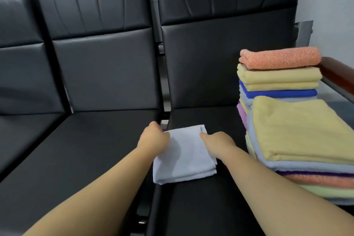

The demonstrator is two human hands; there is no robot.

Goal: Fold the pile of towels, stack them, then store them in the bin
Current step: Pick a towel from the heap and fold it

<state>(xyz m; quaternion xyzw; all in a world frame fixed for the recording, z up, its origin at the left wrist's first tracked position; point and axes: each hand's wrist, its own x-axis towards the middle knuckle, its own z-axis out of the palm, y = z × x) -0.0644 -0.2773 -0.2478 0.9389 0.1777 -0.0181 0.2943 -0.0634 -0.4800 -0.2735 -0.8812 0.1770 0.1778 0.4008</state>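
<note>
A folded pale blue towel (pixel 184 156) lies on the black seat (pixel 201 207) in front of me. My left hand (pixel 154 137) grips its far left corner with curled fingers. My right hand (pixel 216 142) holds the towel's right edge, fingers curled under the fabric. To the right stand two stacks of folded towels: a far stack (pixel 279 74) topped by an orange towel, and a nearer stack (pixel 302 132) topped by a yellow towel. No bin is in view.
Black padded chairs stand in a row, with a narrow gap (pixel 164 120) between the two seats. A wooden armrest (pixel 339 74) runs at the far right behind the stacks. The left seat (pixel 76 149) holds nothing.
</note>
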